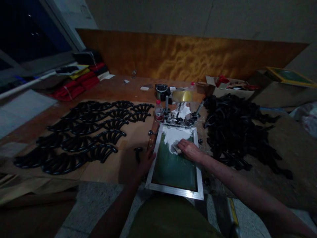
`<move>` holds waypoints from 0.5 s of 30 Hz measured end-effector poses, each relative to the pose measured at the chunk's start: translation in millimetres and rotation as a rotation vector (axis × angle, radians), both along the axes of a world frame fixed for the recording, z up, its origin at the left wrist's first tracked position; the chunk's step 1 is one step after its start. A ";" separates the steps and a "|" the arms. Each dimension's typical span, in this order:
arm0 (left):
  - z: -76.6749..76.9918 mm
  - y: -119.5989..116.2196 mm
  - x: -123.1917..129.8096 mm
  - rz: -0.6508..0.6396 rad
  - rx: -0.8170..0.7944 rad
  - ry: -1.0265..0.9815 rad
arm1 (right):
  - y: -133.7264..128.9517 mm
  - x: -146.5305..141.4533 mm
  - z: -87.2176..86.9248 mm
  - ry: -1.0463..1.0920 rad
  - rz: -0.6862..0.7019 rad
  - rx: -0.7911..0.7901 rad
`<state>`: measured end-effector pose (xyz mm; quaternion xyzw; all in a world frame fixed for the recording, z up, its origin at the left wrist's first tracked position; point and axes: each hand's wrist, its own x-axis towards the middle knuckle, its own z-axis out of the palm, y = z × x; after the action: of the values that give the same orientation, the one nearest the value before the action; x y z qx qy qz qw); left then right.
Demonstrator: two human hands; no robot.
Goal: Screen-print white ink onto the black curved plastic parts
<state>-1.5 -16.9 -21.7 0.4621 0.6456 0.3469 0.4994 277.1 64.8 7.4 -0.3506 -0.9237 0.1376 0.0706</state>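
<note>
In front of me lies a screen-printing frame [200, 185] with silver rails and a green mesh. White ink [174, 135] is spread thickly over its far part. My right hand [189, 149] is closed around a small pale scraper [176, 147], whose edge rests in the ink on the mesh. At the left rail, in shadow, is my left hand [147, 162], its fingers bent against the frame's edge. Just left of it a curved black handle [138, 152] is seen on the cardboard; whether the hand touches it is unclear. Clamps [182, 121] hold the frame's far end.
Rows of black curved handles [84, 129] cover the cardboard at left. A large heap of black handles [237, 132] is at right. Behind the frame stand a red-capped bottle [158, 112], a dark tub [162, 93] and a tape roll [183, 96]. An open carton [230, 89] is at back right.
</note>
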 end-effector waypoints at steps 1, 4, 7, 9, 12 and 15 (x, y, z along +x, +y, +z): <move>-0.4 0.3 0.1 -0.007 0.008 -0.003 | -2.9 3.4 1.6 0.018 0.056 -0.006; 1.2 1.0 0.9 0.008 0.018 -0.005 | 1.7 4.0 4.9 0.058 0.044 -0.022; 6.3 0.4 1.7 0.035 -0.026 -0.030 | 1.4 -3.3 -3.2 0.096 -0.092 0.063; 9.9 -0.2 2.3 0.047 -0.055 -0.039 | -9.1 -4.6 -12.3 0.112 -0.090 0.118; 14.4 -0.1 3.3 0.054 -0.059 -0.034 | -21.8 0.4 -16.8 0.136 -0.024 0.110; 22.6 2.0 2.7 0.047 -0.053 -0.067 | -4.5 1.0 -1.8 0.153 -0.082 0.055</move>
<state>1.2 -14.9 0.9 0.4216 0.6481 0.3566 0.5244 278.2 60.3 5.7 -0.3746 -0.9038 0.1354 0.1563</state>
